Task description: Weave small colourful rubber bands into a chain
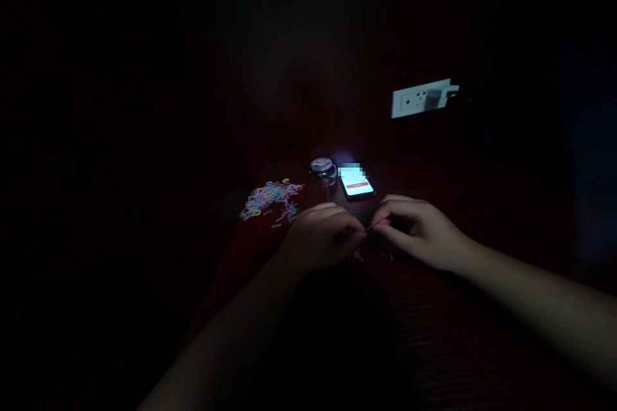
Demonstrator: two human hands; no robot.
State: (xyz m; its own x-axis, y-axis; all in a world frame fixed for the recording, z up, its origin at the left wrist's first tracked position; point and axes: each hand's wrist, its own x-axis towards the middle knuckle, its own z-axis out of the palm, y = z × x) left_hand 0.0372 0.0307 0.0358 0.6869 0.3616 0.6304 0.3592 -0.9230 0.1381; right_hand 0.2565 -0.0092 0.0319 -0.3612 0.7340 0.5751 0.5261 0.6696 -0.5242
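Note:
In the dark view, my left hand (324, 236) and my right hand (423, 231) meet near the middle, fingertips pinched. Between them a small thin band (369, 228) is stretched or held, too dim to make out well. Several small bands (357, 255) lie on the dark red surface just below my left fingertips, with a few more under my right hand. A heap of small coloured bands (272, 198) is spread to the left, beyond my left hand.
A round lidded clear container (322, 171) stands beyond my hands. Right of it lies a phone (357, 186) with a lit screen. A white socket panel (420, 100) with a plug is at the upper right. Deep shadow hides the surroundings.

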